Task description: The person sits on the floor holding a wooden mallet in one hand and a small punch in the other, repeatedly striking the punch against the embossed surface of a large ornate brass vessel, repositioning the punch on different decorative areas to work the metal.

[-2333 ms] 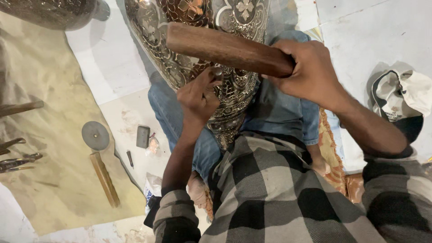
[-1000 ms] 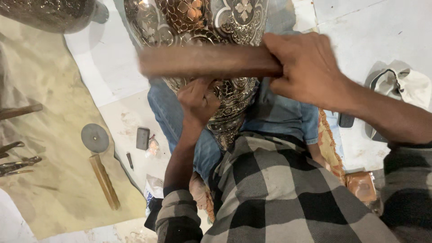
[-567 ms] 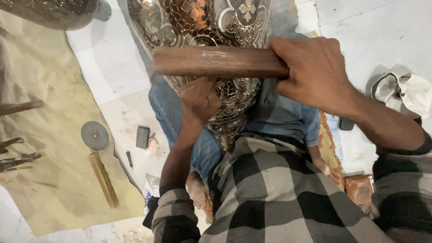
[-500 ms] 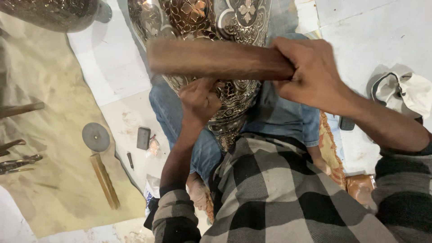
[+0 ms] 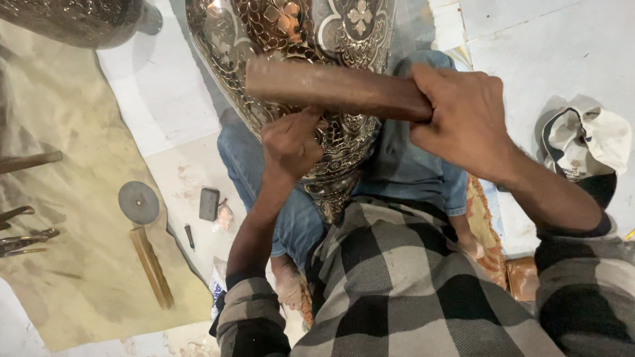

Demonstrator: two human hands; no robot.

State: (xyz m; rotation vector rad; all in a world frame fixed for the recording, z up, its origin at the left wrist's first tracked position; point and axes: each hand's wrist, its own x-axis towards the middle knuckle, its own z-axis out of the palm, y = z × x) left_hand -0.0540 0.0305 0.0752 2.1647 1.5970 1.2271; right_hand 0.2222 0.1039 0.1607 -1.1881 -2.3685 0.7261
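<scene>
The right hand is wrapped tight around one end of a brown wooden mallet, fingers fully curled over it, and the mallet lies level across the front of the engraved metal vase. The vase rests across the person's lap, on the blue jeans, its narrow neck pointing toward the checked shirt and its wide body running out past the top edge of the view. The left hand presses against the vase's patterned surface just under the mallet, fingers pinched narrow together near the metal; whether they grip a small tool there I cannot tell, it is hidden under the mallet.

Over on the floor, a tan cloth covers the left side. Near its right edge lies a round grey disc, and just below it a wooden stick slants toward the cloth's bottom edge. At the cloth's left edge, a wooden handle and dark metal tools poke into view. Between cloth and knee, a small dark block sits on the pale floor. Top left corner, a second dark metal vessel. Far right, a crumpled white cap lies on the floor, well apart from the hands.
</scene>
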